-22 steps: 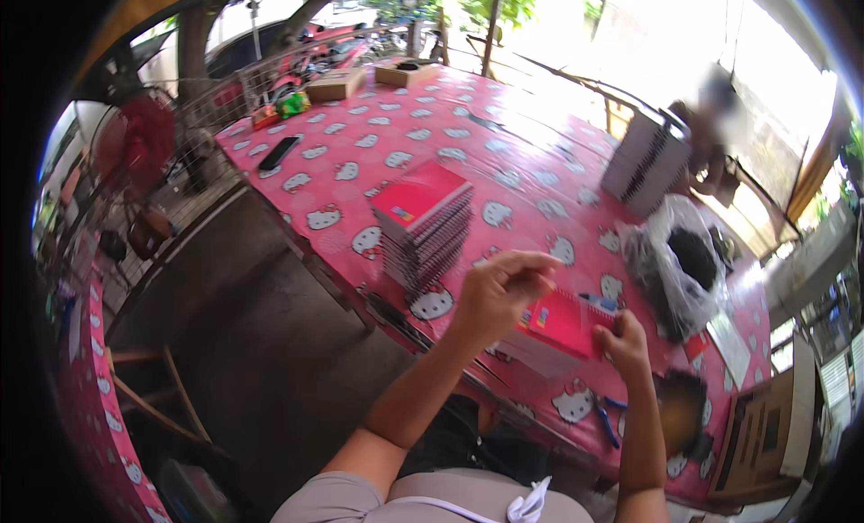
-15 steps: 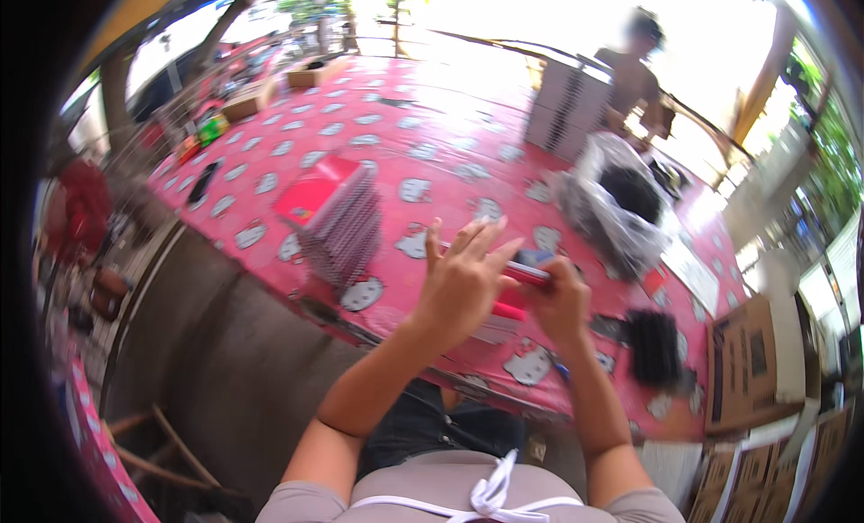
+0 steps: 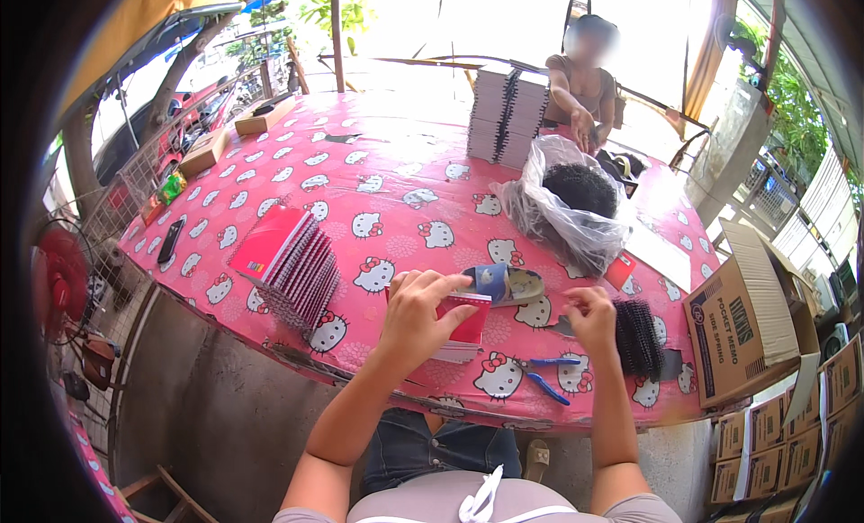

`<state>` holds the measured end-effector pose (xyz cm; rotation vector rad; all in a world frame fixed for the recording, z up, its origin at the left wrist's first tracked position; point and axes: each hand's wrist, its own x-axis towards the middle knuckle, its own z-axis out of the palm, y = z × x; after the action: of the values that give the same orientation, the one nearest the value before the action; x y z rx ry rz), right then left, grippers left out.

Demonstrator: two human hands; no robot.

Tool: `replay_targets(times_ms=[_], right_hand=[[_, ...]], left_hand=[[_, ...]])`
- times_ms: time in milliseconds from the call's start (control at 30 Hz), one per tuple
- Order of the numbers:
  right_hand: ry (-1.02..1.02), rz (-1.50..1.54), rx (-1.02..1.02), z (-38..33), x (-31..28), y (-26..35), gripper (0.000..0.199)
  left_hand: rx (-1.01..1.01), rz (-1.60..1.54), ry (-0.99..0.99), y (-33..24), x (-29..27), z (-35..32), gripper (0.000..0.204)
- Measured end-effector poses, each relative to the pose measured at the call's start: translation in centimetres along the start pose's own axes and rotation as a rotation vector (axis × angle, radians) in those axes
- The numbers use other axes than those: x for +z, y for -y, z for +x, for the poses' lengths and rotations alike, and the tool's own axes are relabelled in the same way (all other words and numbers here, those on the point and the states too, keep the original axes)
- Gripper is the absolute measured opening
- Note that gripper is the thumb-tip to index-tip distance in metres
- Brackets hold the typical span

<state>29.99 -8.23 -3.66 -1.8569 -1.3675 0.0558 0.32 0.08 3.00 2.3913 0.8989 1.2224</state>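
Though the right hand point(image 3: 591, 319) withdrew, the left hand point(image 3: 414, 312) holds a notebook point(image 3: 467, 326).

On the table point(image 3: 396, 185), the notebook stack point(image 3: 288, 266) stood left of the lower notebook pile point(image 3: 457, 350). Right of that pile lay the pliers point(image 3: 548, 388), then the coil bundle point(image 3: 639, 338), then the carton point(image 3: 742, 320). Behind the pliers sat the plastic bag point(image 3: 576, 241), right of the tall stacks point(image 3: 490, 118).

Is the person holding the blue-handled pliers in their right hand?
No, the blue-handled pliers lie on the pink tablecloth, apart from the right hand.
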Motion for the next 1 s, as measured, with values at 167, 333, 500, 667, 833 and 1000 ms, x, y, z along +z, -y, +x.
replay_targets(times_ms=[167,333,500,667,833,1000], right_hand=[[0.105,0.447,-0.272,-1.3,1.5,11.3,0.029],[0.123,0.31,-0.312,0.1,0.9,11.9,0.024],[0.427,0.414,-0.366,1.9,0.6,11.4,0.017],[0.412,0.392,-0.281,1.3,0.8,13.8,0.017],[0.249,0.104,-0.519,0.2,0.7,14.8,0.016],[0.173,0.01,-0.481,-0.7,1.3,16.3,0.012]], left_hand=[[0.012,-0.002,-0.076,0.6,0.8,0.0,0.017],[0.078,0.005,-0.097,0.6,0.9,-0.3,0.017],[-0.046,0.203,-0.128,-0.6,1.1,-0.9,0.016],[-0.11,0.138,-0.094,-0.2,1.2,-2.0,0.018],[-0.089,0.151,-0.046,-0.2,1.2,-2.3,0.026],[-0.086,0.236,-0.053,0.4,1.4,-2.7,0.036]])
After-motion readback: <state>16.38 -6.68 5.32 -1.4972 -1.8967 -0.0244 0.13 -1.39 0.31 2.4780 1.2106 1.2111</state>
